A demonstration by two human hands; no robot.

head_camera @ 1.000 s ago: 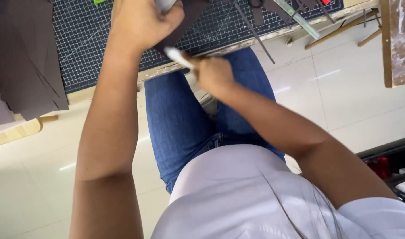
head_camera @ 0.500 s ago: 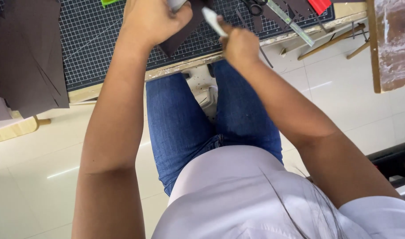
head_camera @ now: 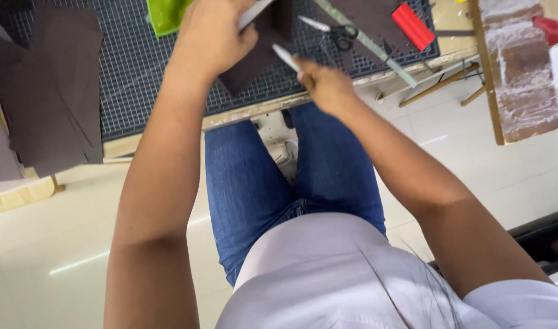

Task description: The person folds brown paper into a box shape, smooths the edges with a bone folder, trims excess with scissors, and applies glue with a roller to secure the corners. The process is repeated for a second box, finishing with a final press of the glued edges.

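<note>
A dark brown sheet piece (head_camera: 254,58) is pinned over the gridded cutting mat (head_camera: 138,79), near the desk (head_camera: 254,113) edge, so it stays put while being worked. The left hand (head_camera: 215,36) clamps down on it, fingers curled around its upper part. The right hand (head_camera: 327,85) grips a slim white tool (head_camera: 286,58), tip angled at the piece. Scissors (head_camera: 330,31), a long ruler (head_camera: 367,42) and a red block (head_camera: 413,25) lie just beyond, within reach.

1 head camera looks steeply down, close over the lap.
</note>
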